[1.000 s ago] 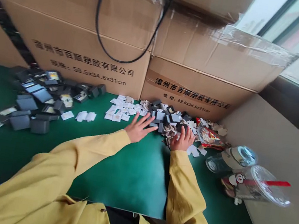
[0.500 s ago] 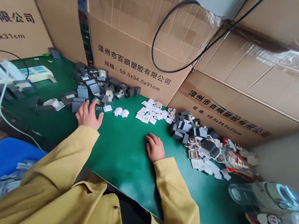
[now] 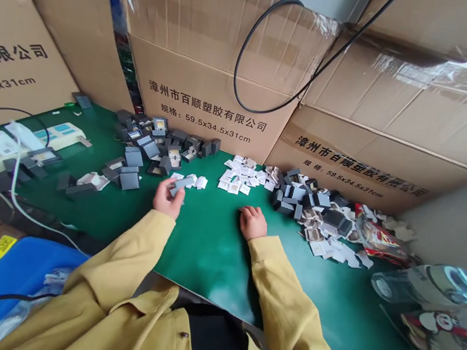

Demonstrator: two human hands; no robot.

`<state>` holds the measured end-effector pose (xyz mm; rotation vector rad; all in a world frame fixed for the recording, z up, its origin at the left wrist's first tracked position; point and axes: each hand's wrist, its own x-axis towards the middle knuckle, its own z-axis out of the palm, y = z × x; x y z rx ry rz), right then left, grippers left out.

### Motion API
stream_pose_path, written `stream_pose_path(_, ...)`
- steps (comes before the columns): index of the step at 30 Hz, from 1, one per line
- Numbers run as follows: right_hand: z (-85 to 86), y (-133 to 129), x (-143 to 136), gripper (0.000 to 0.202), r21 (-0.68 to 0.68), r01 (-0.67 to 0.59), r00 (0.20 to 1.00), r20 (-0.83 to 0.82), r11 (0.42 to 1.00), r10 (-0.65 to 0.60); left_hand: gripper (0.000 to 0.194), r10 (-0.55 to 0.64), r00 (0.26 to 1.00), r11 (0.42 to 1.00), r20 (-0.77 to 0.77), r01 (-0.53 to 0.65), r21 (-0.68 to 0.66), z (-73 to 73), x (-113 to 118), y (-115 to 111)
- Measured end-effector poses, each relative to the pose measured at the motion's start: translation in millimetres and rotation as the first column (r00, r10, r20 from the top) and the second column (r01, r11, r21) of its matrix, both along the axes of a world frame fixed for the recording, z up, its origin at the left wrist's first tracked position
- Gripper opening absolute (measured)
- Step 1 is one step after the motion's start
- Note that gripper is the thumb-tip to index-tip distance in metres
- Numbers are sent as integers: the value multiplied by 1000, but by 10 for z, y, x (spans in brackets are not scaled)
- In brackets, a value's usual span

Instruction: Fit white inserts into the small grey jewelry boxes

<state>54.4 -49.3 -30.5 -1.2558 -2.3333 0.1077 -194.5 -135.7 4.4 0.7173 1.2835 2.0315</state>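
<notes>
My left hand (image 3: 167, 200) grips a small grey box (image 3: 180, 186) between thumb and fingers, just above the green table (image 3: 205, 236). Behind it lie a few white pieces (image 3: 201, 183) and a pile of dark grey boxes (image 3: 149, 146), some of them open. My right hand (image 3: 252, 223) rests on the table with its fingers curled; whether anything is under them is hidden. Beyond that hand are scattered white cards (image 3: 238, 176). To its right is a heap of grey boxes (image 3: 297, 194) with white and brownish inserts (image 3: 329, 248) in front.
Large cardboard boxes (image 3: 212, 85) wall the back, with a black cable (image 3: 238, 62) hanging before them. At left are a power strip (image 3: 58, 137), white cables and a blue bin (image 3: 33, 273). Clear plastic jars (image 3: 430, 285) and a red packet (image 3: 383, 242) stand right.
My left hand has moved right and toward me from the box pile, now holding a grey box. My right hand's fingers are more curled. The camera view has shifted slightly.
</notes>
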Motion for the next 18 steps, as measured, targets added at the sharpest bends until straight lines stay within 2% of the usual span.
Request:
stream_pose_path(2, 21, 96, -137, 26, -1, 52, 998, -22, 999, -52, 34, -30, 1000, 1000, -8, 30, -4, 14, 307, 96)
stream_pose_path(5, 65, 288, -303, 29, -2, 131, 989, -63, 991, -131, 35, -199, 956, 979, 214, 204, -2, 29, 699, 293)
stream_pose_path(8, 116, 517, -364, 30, -13, 214, 971, -107, 977, -214, 31, -233, 884, 966, 407, 259, -9, 44, 895, 561)
stream_pose_path(10, 148, 674, -353, 32, -21, 273, 953, -131, 962, -273, 28, -233, 838, 961, 494, 277, -17, 47, 929, 761)
stream_pose_path(13, 191, 885, -327, 32, -23, 280, 950, -137, 960, -281, 22, -264, 760, 947, 594, 322, 9, 41, 897, 1009)
stream_pose_path(16, 240, 1045, -368, 31, -18, 233, 964, -125, 972, -234, 25, -308, 695, 927, 650, 373, 41, 32, 820, 1126)
stream_pose_path(18, 285, 1127, -454, 31, -21, 194, 974, -113, 981, -195, 28, -316, 625, 920, 714, 384, 71, 24, 764, 1148)
